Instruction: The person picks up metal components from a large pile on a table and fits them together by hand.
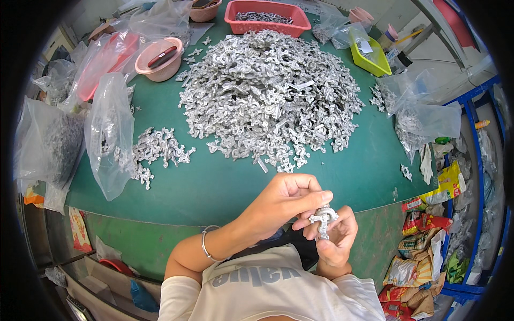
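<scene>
White shirt [251,299], printed with grey lettering, is nearest; beyond it, the left hand [292,202] and right hand [338,238] pinch a silvery metal cross [323,220] by the near edge of the green table [160,195]. Printed bags [409,272] lie lower right.

The silver-grey metal piece [323,220] has a knobbly, cross-like outline, with a curved arm arching at its upper right. It is held roughly upright, longer stem downward, between the left hand [296,202] and right hand [339,236], lifted off the counter [198,200].
</scene>
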The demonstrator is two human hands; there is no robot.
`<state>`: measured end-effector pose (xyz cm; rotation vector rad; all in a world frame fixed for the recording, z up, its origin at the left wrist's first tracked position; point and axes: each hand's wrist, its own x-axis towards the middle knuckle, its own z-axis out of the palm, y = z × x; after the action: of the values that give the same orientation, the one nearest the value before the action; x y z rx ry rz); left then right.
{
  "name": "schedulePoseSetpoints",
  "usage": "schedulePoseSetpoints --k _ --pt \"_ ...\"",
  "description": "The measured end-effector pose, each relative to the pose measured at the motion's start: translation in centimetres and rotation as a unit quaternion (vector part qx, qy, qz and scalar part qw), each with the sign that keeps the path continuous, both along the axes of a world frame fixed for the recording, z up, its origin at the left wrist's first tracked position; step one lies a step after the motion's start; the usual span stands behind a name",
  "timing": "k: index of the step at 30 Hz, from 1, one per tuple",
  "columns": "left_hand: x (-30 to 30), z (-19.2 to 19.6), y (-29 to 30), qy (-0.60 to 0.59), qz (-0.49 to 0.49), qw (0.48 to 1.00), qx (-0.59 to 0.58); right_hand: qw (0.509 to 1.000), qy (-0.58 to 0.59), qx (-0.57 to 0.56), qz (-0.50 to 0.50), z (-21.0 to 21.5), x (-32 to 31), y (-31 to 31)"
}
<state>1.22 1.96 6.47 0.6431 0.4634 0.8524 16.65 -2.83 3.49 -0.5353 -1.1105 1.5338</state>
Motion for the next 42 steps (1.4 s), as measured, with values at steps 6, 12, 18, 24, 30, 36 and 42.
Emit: schedulePoseSetpoints --k 6,12,18,24,30,36,42 --pt "-0.1 0.1 0.1 0.009 0.003 1.000 0.021 1.000 0.015 -0.019 0.004 0.1 -0.2 0.0" --pt "-0.2 0.2 0.0 0.006 0.005 1.000 0.021 1.000 0.017 -0.018 0.011 -0.3 -0.1 0.1" --pt "-0.2 0.0 0.1 0.017 -0.003 1.000 0.025 0.999 0.015 -0.028 0.018 0.1 -0.1 0.2" --pt "-0.5 0.5 0.1 0.068 -0.013 0.997 0.036 0.997 -0.043 -0.058 0.016 0.6 0.4 0.3" --pt "-0.2 0.6 -0.7 0.109 0.025 0.989 0.097 0.993 -0.069 -0.071 -0.071 0.5 0.2 0.5" --pt "-0.6 -0.1 -0.7 0.183 0.070 0.964 0.182 0.996 -0.067 -0.049 0.036 0.7 0.8 1.5" --pt "-0.1 -0.2 -1.9 0.186 0.180 0.943 0.207 0.997 -0.014 -0.079 -0.009 1.5 0.4 2.0"
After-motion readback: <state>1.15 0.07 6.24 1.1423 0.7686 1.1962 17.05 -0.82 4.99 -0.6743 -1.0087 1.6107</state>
